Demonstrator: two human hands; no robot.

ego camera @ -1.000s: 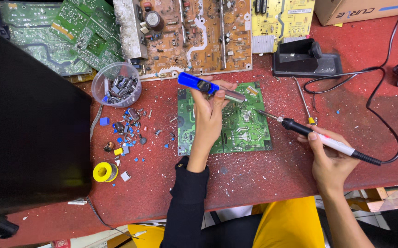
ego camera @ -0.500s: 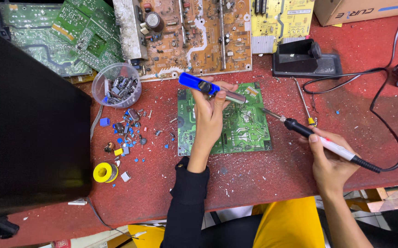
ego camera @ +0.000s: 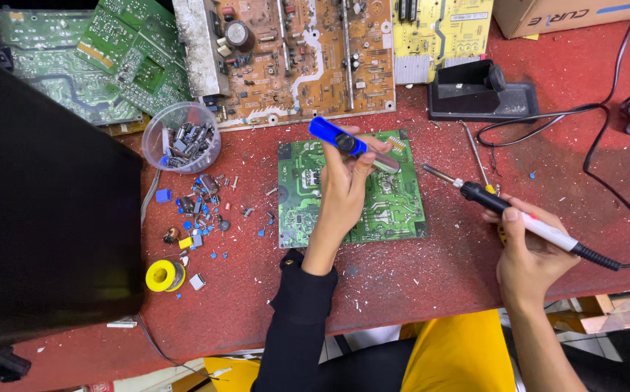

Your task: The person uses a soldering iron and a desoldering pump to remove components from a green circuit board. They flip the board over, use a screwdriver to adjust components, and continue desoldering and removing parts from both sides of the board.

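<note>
Head view, looking down on a red desk (ego camera: 562,152). The left hand (ego camera: 344,192) lies over a green circuit board (ego camera: 351,190), its fingers (ego camera: 364,161) clenched round a desoldering pump (ego camera: 351,145) with a blue body and a grey metal barrel. The pump's long axis runs obliquely, blue end up and away to the left of the fingers, grey tip down and to their right, just above the board's upper right corner. The right hand (ego camera: 533,258) sits off the board, to its right, near the desk's front edge; its fingers (ego camera: 512,218) grasp a soldering iron (ego camera: 522,221) in a pen-like hold. The iron's long axis slopes from the cable end at lower right up to the bare metal tip at upper left, so the tip points toward the board and toward the pump's grey end, yet hangs clear of the board's right edge (whether it touches the desk cannot be told). The left hand is thus the nearer to the board, resting on it; the right hand stands apart.

Beyond the right fingers lies a black iron stand (ego camera: 482,91). Left of the left fingers: loose small components (ego camera: 198,210), a clear cup of capacitors (ego camera: 182,138) and a yellow solder spool (ego camera: 162,276). Larger boards (ego camera: 293,51) lie at the desk's far edge.
</note>
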